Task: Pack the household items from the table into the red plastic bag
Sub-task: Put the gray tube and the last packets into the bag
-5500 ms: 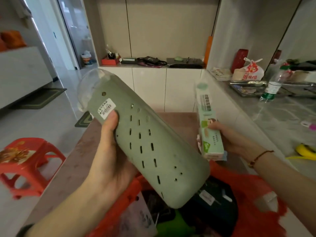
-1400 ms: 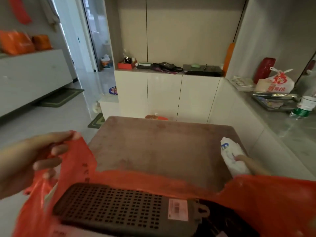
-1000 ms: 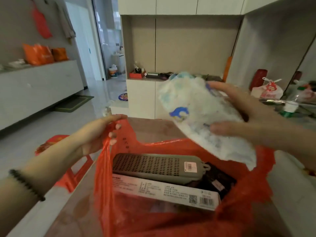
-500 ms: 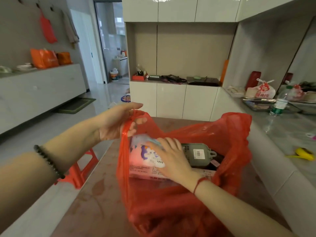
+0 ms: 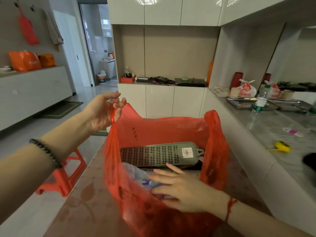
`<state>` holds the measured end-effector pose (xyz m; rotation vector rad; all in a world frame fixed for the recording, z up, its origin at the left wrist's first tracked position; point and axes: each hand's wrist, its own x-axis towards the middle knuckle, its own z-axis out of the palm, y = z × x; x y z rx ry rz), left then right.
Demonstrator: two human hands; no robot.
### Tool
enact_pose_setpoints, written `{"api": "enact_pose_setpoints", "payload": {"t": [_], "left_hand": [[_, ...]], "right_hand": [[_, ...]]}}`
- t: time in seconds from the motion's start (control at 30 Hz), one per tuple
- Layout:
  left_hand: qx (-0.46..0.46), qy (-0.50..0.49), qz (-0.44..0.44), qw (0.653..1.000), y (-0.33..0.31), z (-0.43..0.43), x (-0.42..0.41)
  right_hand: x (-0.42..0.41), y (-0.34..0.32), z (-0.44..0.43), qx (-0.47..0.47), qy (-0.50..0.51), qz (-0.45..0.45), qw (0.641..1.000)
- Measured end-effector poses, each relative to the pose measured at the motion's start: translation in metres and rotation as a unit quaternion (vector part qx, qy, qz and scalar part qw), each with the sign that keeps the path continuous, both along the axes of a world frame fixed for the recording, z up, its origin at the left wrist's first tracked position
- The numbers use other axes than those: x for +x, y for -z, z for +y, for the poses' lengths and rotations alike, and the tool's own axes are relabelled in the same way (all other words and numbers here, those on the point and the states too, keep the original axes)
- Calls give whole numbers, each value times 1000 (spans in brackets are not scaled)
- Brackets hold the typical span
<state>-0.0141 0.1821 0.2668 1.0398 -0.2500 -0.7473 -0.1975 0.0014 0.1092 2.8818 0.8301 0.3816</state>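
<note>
The red plastic bag [image 5: 164,129] stands open on the brown table [image 5: 80,209]. My left hand [image 5: 104,113] pinches the bag's left handle and holds it up. Inside the bag, my right hand [image 5: 181,187] lies flat with spread fingers on a soft white packet with blue print [image 5: 136,175], pressing it down at the near side. Behind it lies the grey-green perforated holder [image 5: 159,154] with a barcode sticker, on its side. Other items beneath are mostly hidden.
A red plastic stool [image 5: 63,177] stands left of the table. To the right runs a grey counter [image 5: 273,130] with a water bottle [image 5: 259,101], a metal tray [image 5: 246,101] and a yellow object [image 5: 282,146]. White cabinets [image 5: 160,101] stand behind.
The white packet has sunk deeper into the bag under my right hand. My left hand has lifted the handle higher, and the bag's mouth stands wider.
</note>
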Motion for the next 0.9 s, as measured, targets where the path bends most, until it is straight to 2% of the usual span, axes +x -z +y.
{"api": "enact_pose_setpoints", "payload": {"t": [0.07, 0.1, 0.13, 0.17, 0.2, 0.23, 0.3, 0.33, 0.37, 0.43, 0.47, 0.5, 0.6, 0.67, 0.73, 0.83, 0.87, 0.9], "left_hand": [[-2, 0, 0, 1000, -1, -2, 0], [-2, 0, 1, 1000, -1, -3, 0], [-1, -1, 2, 1000, -1, -5, 0], [0, -2, 0, 1000, -2, -6, 0], [2, -4, -2, 1000, -2, -8, 0], [7, -5, -4, 1000, -3, -10, -1], [21, -8, -12, 1000, -4, -13, -1], [30, -8, -16, 999, -5, -12, -1], [39, -9, -18, 999, -6, -11, -1], [53, -8, -21, 998, -6, -6, 1], [57, -10, -20, 998, -7, -3, 2], [61, -14, -21, 998, -8, -1, 2], [41, -38, -10, 998, -20, 8, 3], [33, -49, -2, 998, -31, 10, 2], [30, -70, -12, 997, -42, 8, 3], [26, -96, -9, 995, -55, -3, 3], [24, -101, -12, 995, -59, -7, 6], [23, -107, -15, 994, -63, -11, 8]], "right_hand": [[-6, -19, -20, 37, 111, -136, 984], [-7, -33, -31, 72, 223, -200, 951], [-6, -47, -49, 111, 357, -219, 901], [-6, -61, -64, 157, 476, -178, 847], [-4, -72, -79, 211, 549, -112, 801], [-2, -78, -93, 271, 580, -52, 766], [1, -85, -113, 417, 567, 33, 710], [3, -88, -119, 509, 539, 52, 669], [5, -94, -123, 603, 501, 65, 618], [7, -111, -128, 769, 399, 81, 493], [7, -124, -130, 809, 362, 91, 455], [7, -137, -130, 820, 342, 97, 449], [7, -171, -121, 762, 368, 133, 517], [9, -190, -117, 726, 394, 132, 548], [9, -209, -115, 705, 420, 117, 559], [10, -232, -120, 692, 456, 118, 547], [7, -238, -121, 678, 466, 116, 556], [8, -242, -123, 690, 450, 139, 549]]}}
